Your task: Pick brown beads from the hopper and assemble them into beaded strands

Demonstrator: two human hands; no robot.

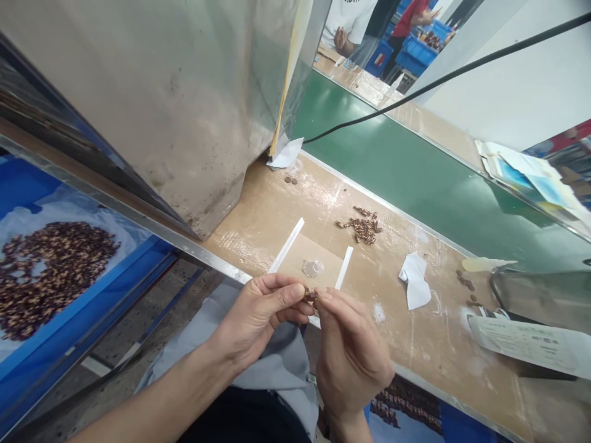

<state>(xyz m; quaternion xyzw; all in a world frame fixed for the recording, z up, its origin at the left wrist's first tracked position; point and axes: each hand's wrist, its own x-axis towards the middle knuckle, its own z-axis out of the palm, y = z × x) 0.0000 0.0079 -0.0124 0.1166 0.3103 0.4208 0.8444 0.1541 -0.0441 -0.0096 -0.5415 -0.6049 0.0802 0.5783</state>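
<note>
My left hand (272, 301) and my right hand (346, 332) meet over the front edge of the table. Both pinch a small brown and gold piece (311, 295) between thumb and fingertips; its exact kind is too small to make out. Just beyond the fingers, a small clear round plastic piece (313, 267) lies between two white strips (287, 245) on the table. Farther back sits a loose pile of similar brown and gold pieces (364, 227).
A blue crate (138, 255) at left holds many such pieces on plastic. A metal panel (161, 92) rises at back left. Crumpled white paper (415, 280) and a printed sheet (530, 341) lie right. A green conveyor belt (369, 144) runs behind, crossed by a black cable (415, 95).
</note>
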